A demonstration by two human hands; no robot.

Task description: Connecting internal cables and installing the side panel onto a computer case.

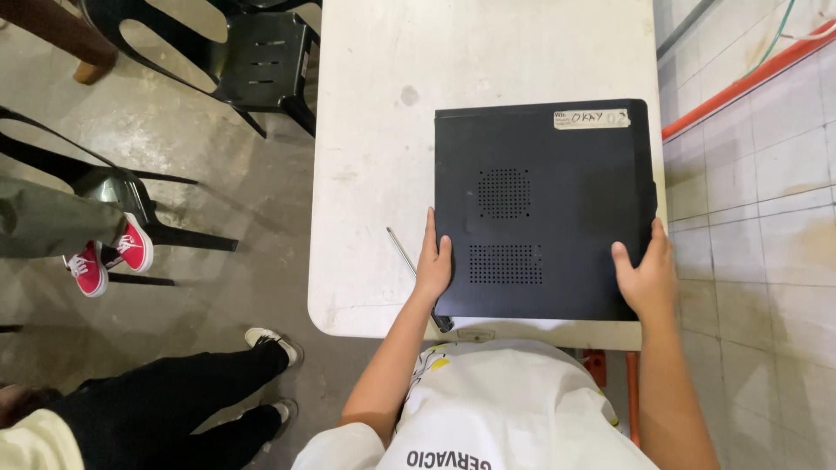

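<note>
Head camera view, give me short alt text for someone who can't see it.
Seen from above, a person's left hand and right hand grip the two sides of a black computer case lying flat on a white table. A screwdriver lies by the left hand; other people's legs and black chairs are at left.

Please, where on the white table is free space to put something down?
Bare patch: the table left of and behind the black computer case. Crowded: the near edge, with the left hand, screwdriver and right hand.
</note>
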